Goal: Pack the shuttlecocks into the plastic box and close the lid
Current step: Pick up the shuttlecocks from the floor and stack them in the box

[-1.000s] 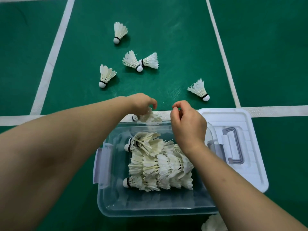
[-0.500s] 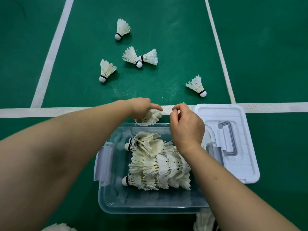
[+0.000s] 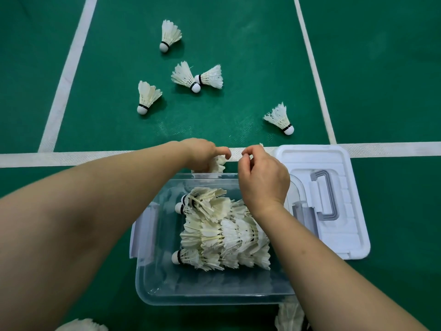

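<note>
Over green floor (image 3: 238,32), a shuttlecock (image 3: 218,163) is being gripped by the left hand (image 3: 202,151) (right hand (image 3: 262,180) curled, hold unclear) and risks being crushed on the box (image 3: 202,292) rim.

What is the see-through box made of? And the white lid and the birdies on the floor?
The box looks like clear glossy plastic: the green floor shows through its walls. The lid seems opaque white plastic, smooth and moulded. The loose shuttlecocks look like real feathers, frayed at the edges; their round white tips could be cork or foam.
</note>
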A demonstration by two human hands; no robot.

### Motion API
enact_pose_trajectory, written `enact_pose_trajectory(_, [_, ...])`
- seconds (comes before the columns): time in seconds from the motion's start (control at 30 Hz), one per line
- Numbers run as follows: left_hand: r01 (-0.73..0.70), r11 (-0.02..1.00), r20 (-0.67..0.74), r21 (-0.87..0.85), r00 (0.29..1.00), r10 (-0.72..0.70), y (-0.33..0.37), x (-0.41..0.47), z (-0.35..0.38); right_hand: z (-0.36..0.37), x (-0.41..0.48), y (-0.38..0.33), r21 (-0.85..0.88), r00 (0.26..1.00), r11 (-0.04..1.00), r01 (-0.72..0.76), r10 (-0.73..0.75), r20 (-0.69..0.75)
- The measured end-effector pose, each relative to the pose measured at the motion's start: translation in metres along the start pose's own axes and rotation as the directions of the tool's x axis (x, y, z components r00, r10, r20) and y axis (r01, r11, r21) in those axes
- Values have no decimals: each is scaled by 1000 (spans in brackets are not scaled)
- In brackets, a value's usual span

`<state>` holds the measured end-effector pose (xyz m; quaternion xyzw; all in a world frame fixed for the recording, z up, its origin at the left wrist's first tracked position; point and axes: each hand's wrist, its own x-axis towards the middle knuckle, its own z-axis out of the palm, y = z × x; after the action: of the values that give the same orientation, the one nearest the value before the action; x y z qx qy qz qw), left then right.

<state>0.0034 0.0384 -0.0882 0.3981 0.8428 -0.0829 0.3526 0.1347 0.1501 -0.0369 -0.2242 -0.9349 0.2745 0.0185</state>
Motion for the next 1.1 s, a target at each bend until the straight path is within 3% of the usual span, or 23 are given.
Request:
enact_pose_trajectory(0.37, [72, 992, -103, -99, 991, -82, -7, -4, -3, 0, 0, 2, 15, 1000, 1000, 20, -20, -18])
enact_pose_trajectory(0.53, [67, 991, -216, -115, 972, -91, -12, -15, -4, -2, 0, 0, 19, 1000, 1000, 4, -4, 6])
enact_pose_trajectory(0.67, [95, 987, -325, -128, 936, -132, -8, -32, -17, -6, 1, 0, 35, 998, 999, -33, 31, 55])
enact_pose_trajectory(0.8, [119, 971, -416, -209, 887, -198, -4, -63, -38, -17, -1, -4, 180, 993, 983, -45, 24, 116])
enact_pose_trajectory(1.1, [74, 984, -587, -162, 794, -156, 34, -150, -79, -56, -36, -52, 322, 992, 940, 111, -123, 17])
